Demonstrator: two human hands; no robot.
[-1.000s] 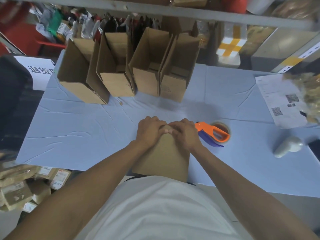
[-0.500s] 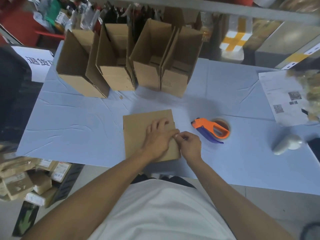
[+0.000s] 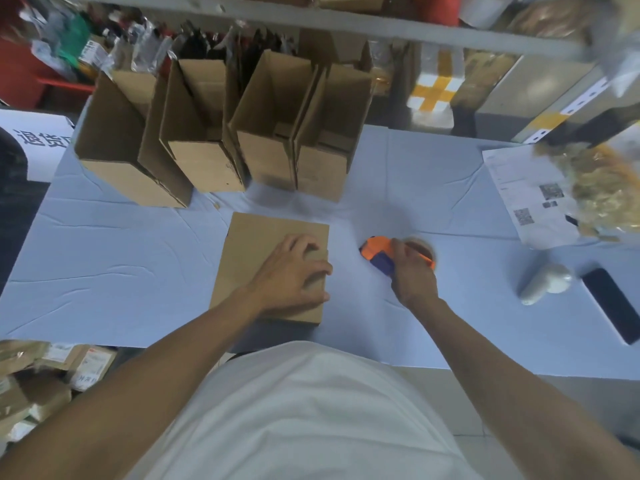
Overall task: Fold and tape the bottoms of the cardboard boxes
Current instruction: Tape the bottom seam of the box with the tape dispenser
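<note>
A brown cardboard box (image 3: 256, 247) stands on the pale blue table (image 3: 104, 271) in front of me, its folded flaps facing up. My left hand (image 3: 294, 275) presses down on the box's right side, with the fingertips curling over its right edge. To the right lies an orange and blue tape dispenser (image 3: 379, 254) with a roll of tape. My right hand (image 3: 412, 275) grips the dispenser's handle.
Several open cardboard boxes (image 3: 214, 133) stand in a row at the back of the table. At the right lie a printed sheet (image 3: 523, 202), a bag (image 3: 602, 192), a white scanner (image 3: 543, 285) and a dark phone (image 3: 613, 303). Parcels (image 3: 45, 372) lie on the floor at the left.
My right hand has left the box's flaps, moved right and taken hold of the tape dispenser. My left hand stays on the box, pressing the flaps.
</note>
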